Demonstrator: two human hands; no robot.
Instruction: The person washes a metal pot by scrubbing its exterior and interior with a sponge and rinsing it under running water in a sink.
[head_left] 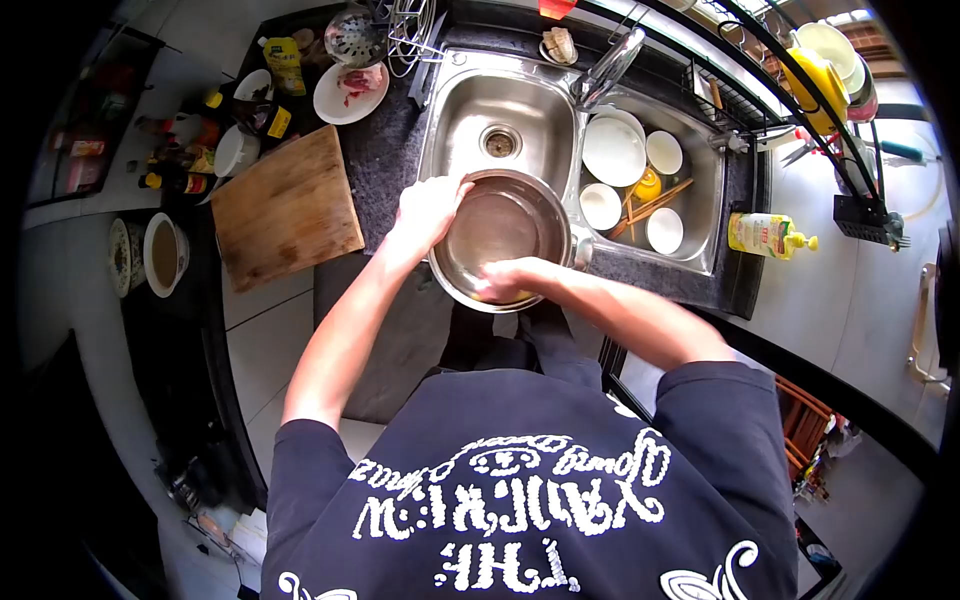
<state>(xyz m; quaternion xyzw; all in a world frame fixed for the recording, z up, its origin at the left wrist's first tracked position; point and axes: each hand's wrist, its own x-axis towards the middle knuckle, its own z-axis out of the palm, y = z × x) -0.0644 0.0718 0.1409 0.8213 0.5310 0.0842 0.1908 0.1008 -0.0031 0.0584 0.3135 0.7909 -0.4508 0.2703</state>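
Observation:
A stainless steel pot is held tilted at the front edge of the left sink basin, its inside facing me. My left hand is closed on the pot's left rim. Inside the pot, my right hand presses against the near wall, fingers curled and partly blurred. A little yellow shows by those fingers, but I cannot make out what they hold. One loop handle of the pot sticks out on the right.
The right basin holds white bowls, chopsticks and something yellow. The faucet stands between the basins. A cutting board and a plate of raw meat lie left. A yellow-labelled pump bottle is at right.

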